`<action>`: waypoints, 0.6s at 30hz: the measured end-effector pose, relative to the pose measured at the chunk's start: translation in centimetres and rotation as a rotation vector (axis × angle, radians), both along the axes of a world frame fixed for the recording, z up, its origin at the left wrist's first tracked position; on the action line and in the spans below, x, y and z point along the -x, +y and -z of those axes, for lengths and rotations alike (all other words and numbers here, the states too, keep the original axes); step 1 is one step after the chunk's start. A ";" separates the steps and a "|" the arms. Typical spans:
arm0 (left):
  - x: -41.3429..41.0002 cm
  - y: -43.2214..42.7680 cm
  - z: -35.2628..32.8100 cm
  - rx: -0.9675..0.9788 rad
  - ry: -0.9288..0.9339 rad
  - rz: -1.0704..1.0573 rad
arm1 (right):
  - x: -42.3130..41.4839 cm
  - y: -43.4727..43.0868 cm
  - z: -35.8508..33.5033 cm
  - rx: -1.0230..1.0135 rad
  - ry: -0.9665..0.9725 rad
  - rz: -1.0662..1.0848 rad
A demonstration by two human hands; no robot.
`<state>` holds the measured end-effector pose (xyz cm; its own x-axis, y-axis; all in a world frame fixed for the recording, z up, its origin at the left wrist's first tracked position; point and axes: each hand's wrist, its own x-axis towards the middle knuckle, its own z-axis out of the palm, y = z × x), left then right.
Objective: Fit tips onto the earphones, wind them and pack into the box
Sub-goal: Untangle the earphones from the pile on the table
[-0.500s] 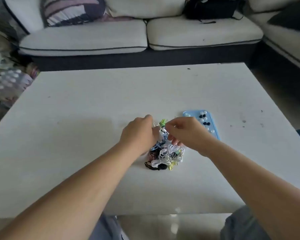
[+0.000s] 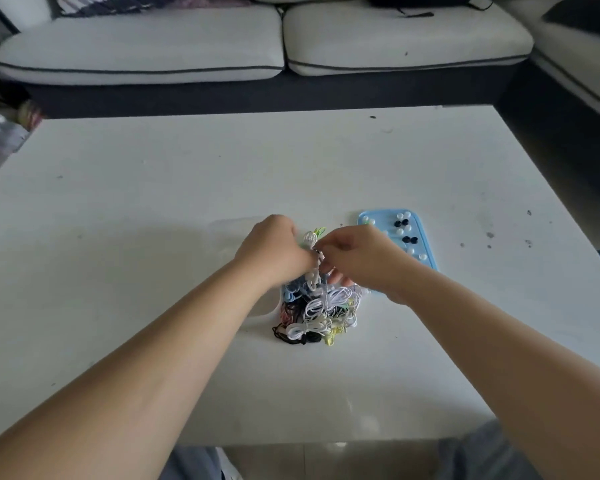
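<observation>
A tangled pile of earphones [image 2: 321,315] in white, black, blue and yellow-green lies on the white table [image 2: 153,209]. Above the pile, my left hand [image 2: 274,252] grips a wound white earphone [image 2: 309,239], whose top sticks up beside its thumb. My right hand [image 2: 355,258] meets it from the right and pinches the same white cable between the fingertips. A light blue tray [image 2: 426,252] to the right holds several white and black ear tips [image 2: 406,233]. No box is plainly visible; something clear lies under the pile.
A white sofa [image 2: 257,50] with dark trim stands behind the table. Small dark specks dot the table's right side. My knees show below the table's near edge.
Both hands stay together over the pile, with only a slight shift of the fingers on the white cable. The view has tilted down a little.
</observation>
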<state>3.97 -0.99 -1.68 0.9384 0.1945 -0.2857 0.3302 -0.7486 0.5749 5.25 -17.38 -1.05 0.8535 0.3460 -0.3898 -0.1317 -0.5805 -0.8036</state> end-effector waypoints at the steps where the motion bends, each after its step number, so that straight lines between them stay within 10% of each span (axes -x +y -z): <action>1: 0.1 0.1 -0.2 0.036 -0.005 -0.026 | 0.2 -0.3 -0.1 -0.005 0.009 -0.009; 9: 1.1 0.6 -4.1 0.287 -0.150 -0.162 | 1.1 -1.6 -0.8 -0.048 -0.002 -0.035; 18: 2.3 0.5 -7.7 1.138 -0.175 -0.250 | 0.9 -1.6 -1.7 -0.398 0.093 0.056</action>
<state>1.72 -0.50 5.99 0.9541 0.0944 -0.2842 0.2451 0.2995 0.9221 4.40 -18.98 0.62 0.8430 0.4390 -0.3109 -0.2367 -0.2164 -0.9472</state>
